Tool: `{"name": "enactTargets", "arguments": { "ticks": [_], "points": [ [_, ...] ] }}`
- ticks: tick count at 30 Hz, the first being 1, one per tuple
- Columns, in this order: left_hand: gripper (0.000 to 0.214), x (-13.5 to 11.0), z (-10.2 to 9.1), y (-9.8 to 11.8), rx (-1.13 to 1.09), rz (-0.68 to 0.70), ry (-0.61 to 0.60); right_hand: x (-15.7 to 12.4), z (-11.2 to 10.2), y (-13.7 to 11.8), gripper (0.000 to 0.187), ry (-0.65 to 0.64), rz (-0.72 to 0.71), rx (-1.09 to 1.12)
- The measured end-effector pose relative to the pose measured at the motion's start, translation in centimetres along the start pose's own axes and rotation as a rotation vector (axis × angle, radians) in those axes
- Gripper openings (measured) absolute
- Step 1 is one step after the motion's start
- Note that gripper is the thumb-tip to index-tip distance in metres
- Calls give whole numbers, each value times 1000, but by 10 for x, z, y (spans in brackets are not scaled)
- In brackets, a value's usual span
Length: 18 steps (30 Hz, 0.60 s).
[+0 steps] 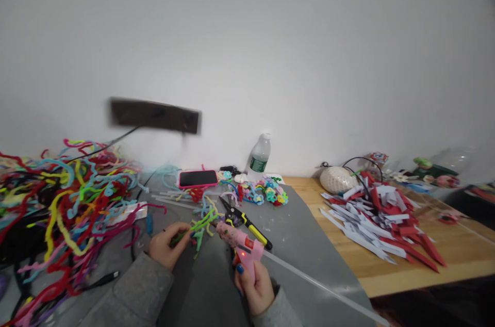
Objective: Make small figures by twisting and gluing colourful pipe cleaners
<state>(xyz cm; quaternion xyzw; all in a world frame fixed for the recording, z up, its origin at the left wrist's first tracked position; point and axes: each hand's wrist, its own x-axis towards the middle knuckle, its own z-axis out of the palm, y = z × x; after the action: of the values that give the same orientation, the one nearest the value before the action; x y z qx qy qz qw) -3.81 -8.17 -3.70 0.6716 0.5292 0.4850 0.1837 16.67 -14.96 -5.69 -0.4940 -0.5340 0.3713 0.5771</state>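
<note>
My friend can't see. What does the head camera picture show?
The right hand holds a pink glue gun, its tip close to green pipe cleaners pinched in the left hand, over a grey mat. A colourful pipe cleaner tangle lies on the left; red and white paper strips are heaped on the right.

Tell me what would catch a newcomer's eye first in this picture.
The big tangle of coloured pipe cleaners heaped at the left edge stands out first. In the middle, the right hand grips a pink glue gun aimed at the green pipe cleaner piece that the left hand pinches. To the right, a pile of red and white paper strips lies on the wooden table.
</note>
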Motion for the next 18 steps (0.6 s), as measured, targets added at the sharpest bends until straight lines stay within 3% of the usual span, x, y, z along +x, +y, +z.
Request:
{"name": "enactTargets", "arguments": {
  "ticks": [18],
  "points": [
    [21,1,-1,5,-19,22,-25,-1,2,-1,37,31,-6,-54]
  ]
}}
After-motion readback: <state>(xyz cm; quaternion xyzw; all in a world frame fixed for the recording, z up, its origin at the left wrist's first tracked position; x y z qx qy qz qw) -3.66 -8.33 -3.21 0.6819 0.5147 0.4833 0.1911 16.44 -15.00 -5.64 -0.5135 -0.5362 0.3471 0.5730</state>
